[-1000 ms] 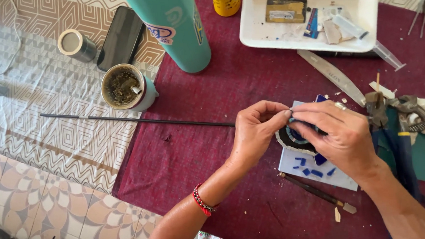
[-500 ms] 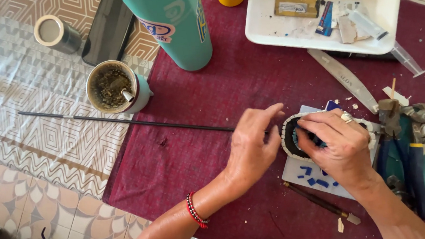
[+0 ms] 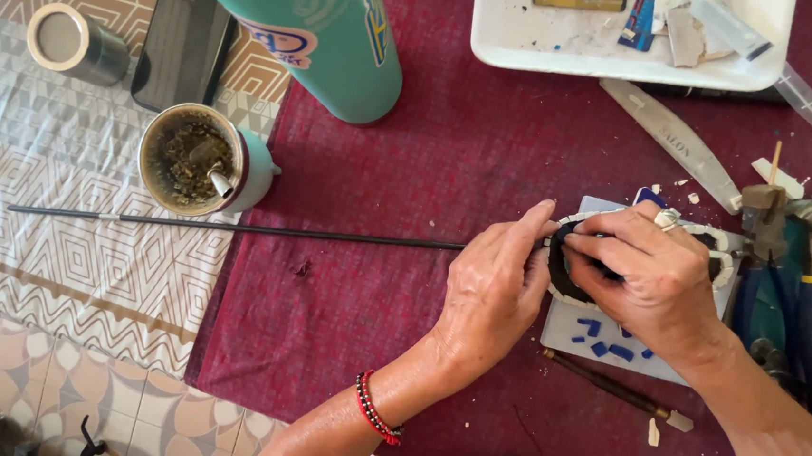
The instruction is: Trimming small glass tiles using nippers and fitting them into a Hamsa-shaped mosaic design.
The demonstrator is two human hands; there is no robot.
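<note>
Both hands meet on a dark ring with a white rim (image 3: 562,284): the left hand (image 3: 492,293) presses its edge, the right hand (image 3: 653,282) covers it. A thin black rod (image 3: 235,228) crosses the red cloth (image 3: 439,149).

Bright even daylight, soft faint shadows, sharp focus, slight edge distortion

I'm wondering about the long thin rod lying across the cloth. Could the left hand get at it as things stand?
Probably yes. The black rod lies bare on the cloth and ends right beside the left hand, with nothing between them; that hand is busy on the white-rimmed ring, though.
</note>
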